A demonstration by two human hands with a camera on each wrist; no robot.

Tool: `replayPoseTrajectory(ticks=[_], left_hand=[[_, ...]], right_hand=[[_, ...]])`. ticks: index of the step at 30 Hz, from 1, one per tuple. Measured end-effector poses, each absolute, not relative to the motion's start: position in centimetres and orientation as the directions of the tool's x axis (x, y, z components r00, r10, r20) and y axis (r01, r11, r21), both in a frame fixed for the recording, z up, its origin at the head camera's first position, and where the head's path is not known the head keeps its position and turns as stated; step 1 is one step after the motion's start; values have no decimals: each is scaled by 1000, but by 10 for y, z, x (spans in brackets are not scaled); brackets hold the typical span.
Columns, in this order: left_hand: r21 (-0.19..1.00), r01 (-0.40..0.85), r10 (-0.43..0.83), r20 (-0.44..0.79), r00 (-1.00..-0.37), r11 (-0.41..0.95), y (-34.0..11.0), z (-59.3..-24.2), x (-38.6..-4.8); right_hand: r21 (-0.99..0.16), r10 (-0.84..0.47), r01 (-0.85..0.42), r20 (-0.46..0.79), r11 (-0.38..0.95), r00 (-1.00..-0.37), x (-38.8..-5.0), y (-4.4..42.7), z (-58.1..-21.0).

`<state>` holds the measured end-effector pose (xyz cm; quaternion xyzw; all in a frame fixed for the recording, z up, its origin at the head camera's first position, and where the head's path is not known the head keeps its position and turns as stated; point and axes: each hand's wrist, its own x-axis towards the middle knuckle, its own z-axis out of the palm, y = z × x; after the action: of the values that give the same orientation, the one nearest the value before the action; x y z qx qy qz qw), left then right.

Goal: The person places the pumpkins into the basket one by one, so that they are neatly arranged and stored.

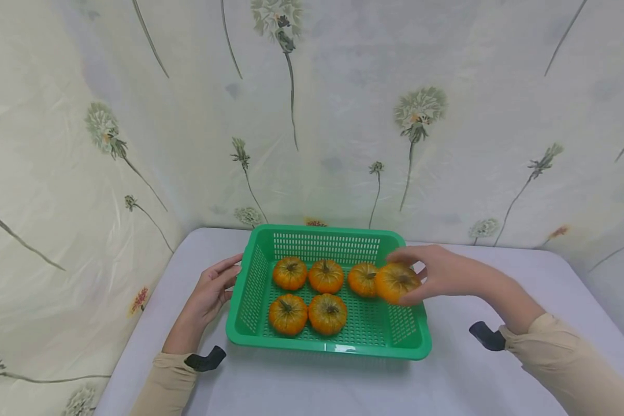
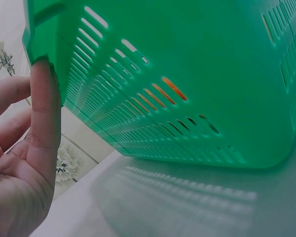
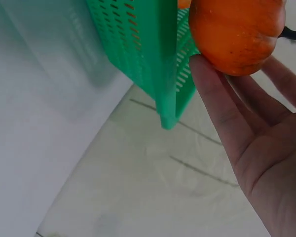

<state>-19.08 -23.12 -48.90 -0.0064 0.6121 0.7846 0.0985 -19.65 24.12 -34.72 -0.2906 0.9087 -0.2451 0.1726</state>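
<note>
In the head view, my right hand (image 1: 437, 271) grips a small orange pumpkin (image 1: 396, 283) by its right side, above the right end of a green plastic basket (image 1: 325, 345). In the right wrist view, the same pumpkin (image 3: 237, 37) sits between thumb and fingers, beside the basket rim (image 3: 166, 74). Several similar pumpkins lie in the basket: two at the front left (image 1: 288, 315), two behind them (image 1: 290, 273), and one (image 1: 363, 280) partly hidden by the held one. My left hand (image 1: 213, 292) touches the basket's left rim; in the left wrist view, a straight finger (image 2: 44, 113) meets it.
The basket stands on a table with a pale cloth (image 1: 478, 381). Behind and to the left hangs a pale curtain (image 1: 338, 115) printed with dandelions. A black piece (image 1: 205, 359) sticks out at the left cuff, another (image 1: 487, 336) at the right cuff.
</note>
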Motion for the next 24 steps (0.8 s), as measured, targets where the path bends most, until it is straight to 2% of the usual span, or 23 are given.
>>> replayPoseTrajectory(ticks=[6,19,24], left_hand=[[960,-160,145,-129,-981,-228,-231,-488,-190],[961,-154,149,-121,-981,-231,-231,-488,-189],[960,-157,148,-125,-981,-233,-231,-488,-189]], right_hand=[[-476,-616,-470,-216,744,-757,-197,220,-345],[-370,-660,-551,-328,748,-676,-205,181,-355],[-315,-638,-555,-375,770,-672,-205,170,-359]])
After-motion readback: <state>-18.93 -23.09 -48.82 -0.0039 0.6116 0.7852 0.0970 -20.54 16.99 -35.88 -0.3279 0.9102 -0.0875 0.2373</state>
